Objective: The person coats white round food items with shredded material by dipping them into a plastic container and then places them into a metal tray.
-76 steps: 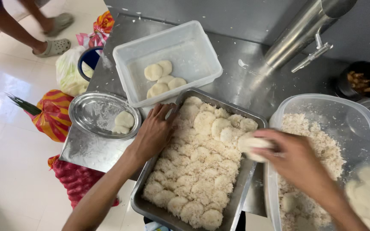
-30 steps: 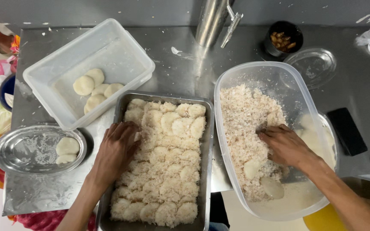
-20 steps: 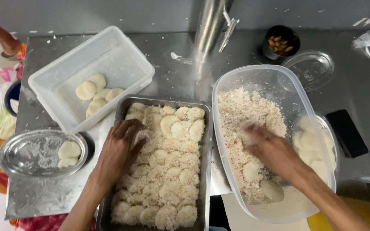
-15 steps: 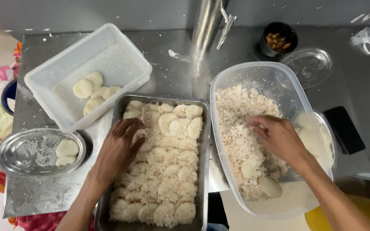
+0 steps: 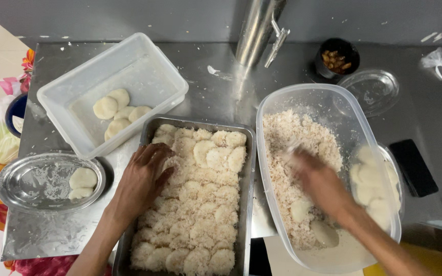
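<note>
Top view, steel worktable [image 5: 216, 97] dusted w/ white crumbs, grey wall behind, pale floor at left. Left hand [image 5: 141, 176]: flat, fingers spread, resting on coated patties [image 5: 200, 204] in metal tray [image 5: 249, 168], gripping nothing. Right hand [image 5: 318, 181]: blurred, inside clear tub [image 5: 303, 94] on shredded coconut [image 5: 292, 138]; grip can't be told. Plain patties lie in white tub [image 5: 144, 61] & on steel plate [image 5: 26, 179]. Phone [image 5: 413, 166] at right edge.

Both hands [image 5: 141, 176] outstretched, palms down
</note>
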